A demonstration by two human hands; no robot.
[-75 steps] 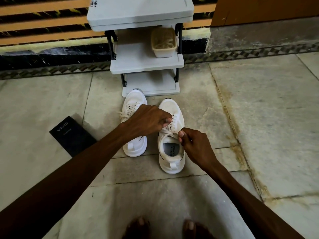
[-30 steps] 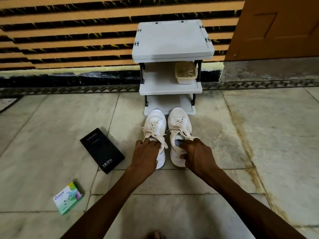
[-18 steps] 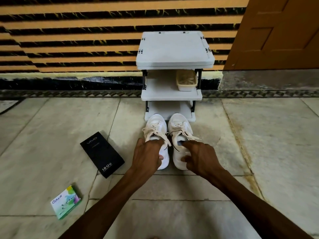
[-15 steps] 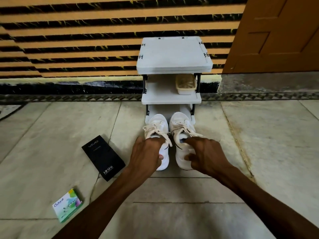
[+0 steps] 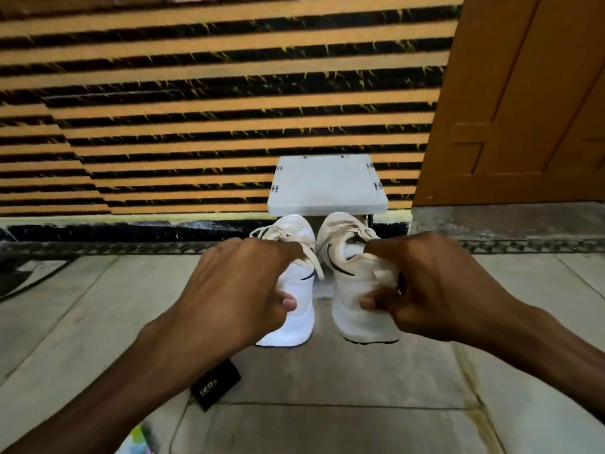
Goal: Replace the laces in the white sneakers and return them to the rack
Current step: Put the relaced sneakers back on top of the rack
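Two white laced sneakers hang in the air in front of the grey rack (image 5: 327, 188), toes pointing toward it. My left hand (image 5: 242, 290) grips the heel of the left sneaker (image 5: 296, 309), thumb on its back. My right hand (image 5: 432, 286) grips the heel collar of the right sneaker (image 5: 350, 290), which shows a black swoosh. Loose lace ends dangle between the two shoes. The rack's lower shelves are hidden behind the sneakers.
A black box (image 5: 216, 385) lies on the stone floor under my left forearm, and a small colourful packet (image 5: 139, 440) shows at the bottom edge. A striped wall stands behind the rack, and a brown wooden door (image 5: 523, 99) is at the right.
Both hands have lifted the sneakers off the floor and carried them up toward the rack. The view has tilted upward and moved closer.
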